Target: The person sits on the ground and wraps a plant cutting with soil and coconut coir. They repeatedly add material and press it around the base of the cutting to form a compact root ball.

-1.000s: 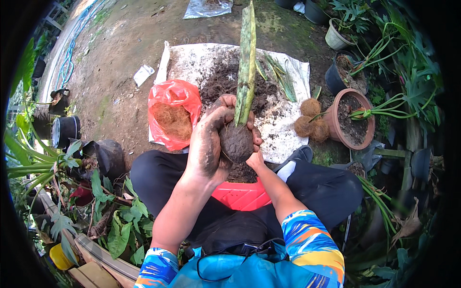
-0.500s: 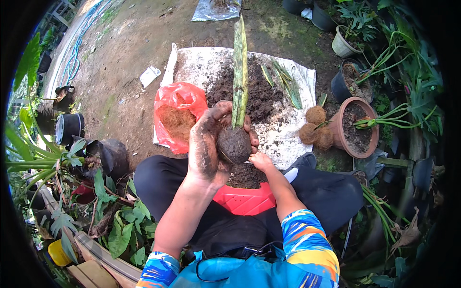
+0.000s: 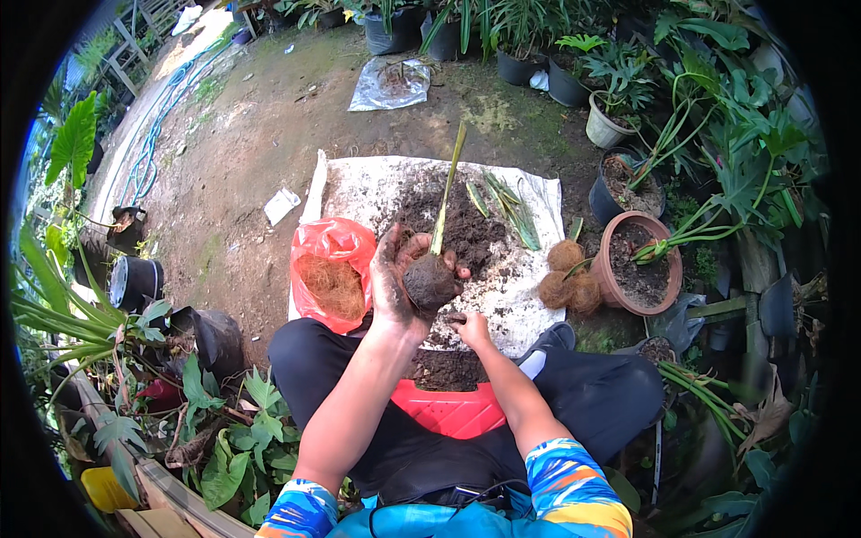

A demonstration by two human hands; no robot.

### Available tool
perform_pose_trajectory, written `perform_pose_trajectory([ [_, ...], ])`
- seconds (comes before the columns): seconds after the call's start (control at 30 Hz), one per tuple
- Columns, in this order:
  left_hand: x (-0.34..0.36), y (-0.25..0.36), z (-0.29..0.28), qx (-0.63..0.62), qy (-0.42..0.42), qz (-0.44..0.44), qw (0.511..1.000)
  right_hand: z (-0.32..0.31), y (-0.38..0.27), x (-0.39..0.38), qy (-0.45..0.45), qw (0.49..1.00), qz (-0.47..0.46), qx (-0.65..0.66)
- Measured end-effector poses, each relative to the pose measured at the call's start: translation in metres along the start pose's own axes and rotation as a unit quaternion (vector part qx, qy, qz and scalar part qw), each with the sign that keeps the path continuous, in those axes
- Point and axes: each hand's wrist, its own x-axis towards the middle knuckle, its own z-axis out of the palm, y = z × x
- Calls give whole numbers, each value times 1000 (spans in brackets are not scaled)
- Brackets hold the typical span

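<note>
My left hand (image 3: 393,285), soiled with dark earth, is closed round a ball of soil (image 3: 429,283). A long, narrow snake plant leaf (image 3: 446,197) stands up out of this ball, tilted slightly right. Lower and to the right, my right hand (image 3: 473,330) has its fingers drawn together at dark fingertips; whether they pinch some soil cannot be made out. Just below both hands, a red plastic container (image 3: 448,411) with dark soil (image 3: 446,369) in it sits between my legs.
A white sheet (image 3: 529,269) bears loose soil (image 3: 466,229) and cut leaves (image 3: 513,211). At its left stands a red plastic bag (image 3: 334,235) of brown fibre (image 3: 330,285). Round fibre balls (image 3: 565,255) lie right, beside a terracotta pot (image 3: 603,269). Potted plants line both sides.
The view has shifted, showing more ground ahead. The leaf has turned from broad side to edge-on. My right hand has moved away from the soil ball, which my left hand still holds.
</note>
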Motion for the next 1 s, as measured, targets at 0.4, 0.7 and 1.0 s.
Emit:
perform_pose_trajectory([
  [0.4, 24, -5, 6, 60, -8, 25, 998, -193, -239, -23, 22, 823, 2, 568],
  [0.7, 26, -24, 8, 48, 2, 100, 994, -207, -335, -103, 179, 918, -353, -9],
  [1.0, 45, -10, -33, -109, -96, 52, 988, -173, -328, -88, 130, 919, -372, 35],
])
